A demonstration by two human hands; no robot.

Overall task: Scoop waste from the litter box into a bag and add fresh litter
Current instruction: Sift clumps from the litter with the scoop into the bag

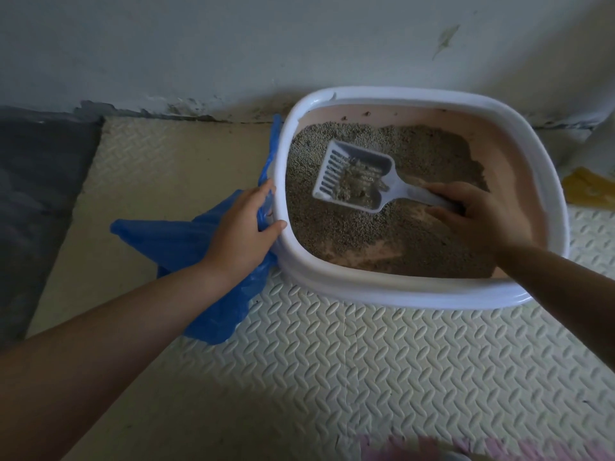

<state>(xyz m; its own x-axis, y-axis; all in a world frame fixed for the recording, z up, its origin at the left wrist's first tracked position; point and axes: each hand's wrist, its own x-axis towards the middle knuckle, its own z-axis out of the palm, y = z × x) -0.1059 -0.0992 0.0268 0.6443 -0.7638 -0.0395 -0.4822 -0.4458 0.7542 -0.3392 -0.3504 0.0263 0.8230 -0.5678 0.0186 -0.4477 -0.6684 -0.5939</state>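
A white-rimmed litter box (392, 289) with pink inner walls stands on the floor mat, partly filled with grey litter (349, 234). My right hand (479, 214) grips the handle of a white slotted scoop (352, 174), which lies over the litter with clumps in its bowl. A blue plastic bag (173, 241) lies crumpled against the box's left side. My left hand (244, 227) holds the bag's edge against the box rim, thumb on the rim.
The box sits close to a pale wall (233, 44). A cream textured foam mat (366, 361) covers the floor. A dark grey cloth (36, 201) lies at the left. Something yellow (589, 188) and a white object lie right of the box.
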